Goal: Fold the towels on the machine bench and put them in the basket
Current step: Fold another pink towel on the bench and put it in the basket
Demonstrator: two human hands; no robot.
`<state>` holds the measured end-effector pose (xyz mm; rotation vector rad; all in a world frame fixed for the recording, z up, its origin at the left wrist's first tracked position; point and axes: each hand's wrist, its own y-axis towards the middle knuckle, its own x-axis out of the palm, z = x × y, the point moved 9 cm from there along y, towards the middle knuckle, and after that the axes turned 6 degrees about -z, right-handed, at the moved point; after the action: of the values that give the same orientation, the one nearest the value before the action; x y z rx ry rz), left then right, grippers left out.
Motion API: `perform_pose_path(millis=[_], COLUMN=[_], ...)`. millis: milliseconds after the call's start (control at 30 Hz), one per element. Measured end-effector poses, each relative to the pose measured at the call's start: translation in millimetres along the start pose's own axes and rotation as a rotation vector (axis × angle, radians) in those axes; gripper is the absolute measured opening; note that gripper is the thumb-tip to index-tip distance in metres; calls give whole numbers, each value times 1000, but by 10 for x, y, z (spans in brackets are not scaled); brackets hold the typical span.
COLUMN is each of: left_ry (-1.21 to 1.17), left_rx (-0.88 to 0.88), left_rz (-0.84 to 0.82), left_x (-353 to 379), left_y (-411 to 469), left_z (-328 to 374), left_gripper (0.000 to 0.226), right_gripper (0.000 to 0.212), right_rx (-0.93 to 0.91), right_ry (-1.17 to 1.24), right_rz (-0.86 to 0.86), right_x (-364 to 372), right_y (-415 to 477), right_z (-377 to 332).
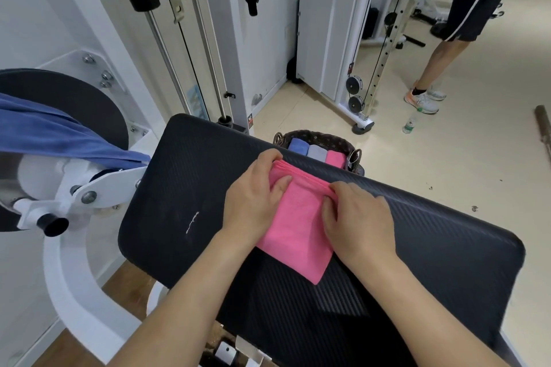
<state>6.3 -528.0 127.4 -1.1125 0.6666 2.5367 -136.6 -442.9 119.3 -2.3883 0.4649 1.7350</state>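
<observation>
A folded pink towel (298,226) lies on the black padded bench (185,176). My left hand (253,199) grips its far left corner, fingers curled over the layered edge. My right hand (357,217) pinches the far right edge of the same towel. Behind the bench stands a dark woven basket (325,137) holding three rolled towels: blue (298,146), grey (317,153) and pink (335,158). A blue towel (59,134) hangs over the machine's round black pad at the left.
The white machine frame (74,292) and weight stack rods (190,53) stand left and behind. A person's legs (435,62) are at the back right, near a water bottle (411,124) on the floor. A cable column (375,53) rises beside them.
</observation>
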Motion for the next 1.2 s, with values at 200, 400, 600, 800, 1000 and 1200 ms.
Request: perform_pose_path(millis=[200,400,600,800,1000,1200], left_ry=[197,434,535,537,351,533], left_rx=[209,220,139,162,259,211], left_rz=[181,-219,-363,-424,-385,-371], left_x=[-147,453,650,645,416,564], left_y=[-363,-507,-424,-412,-474,-414], left_z=[125,28,-92,-101,-105,-243], left_gripper=[20,73,80,84,72,63], right_gripper=[16,16,37,63,78,69], right_rx=[-4,23,-361,-363,-364,-381], right_ry=[14,30,60,-208,-336,-309], right_rz=[49,22,334,18,-47,18], right_x=[-44,-24,-302,330,493,404], right_y=[18,41,-327,-339,-336,-381], right_z=[22,31,-378,-197,-115,-192])
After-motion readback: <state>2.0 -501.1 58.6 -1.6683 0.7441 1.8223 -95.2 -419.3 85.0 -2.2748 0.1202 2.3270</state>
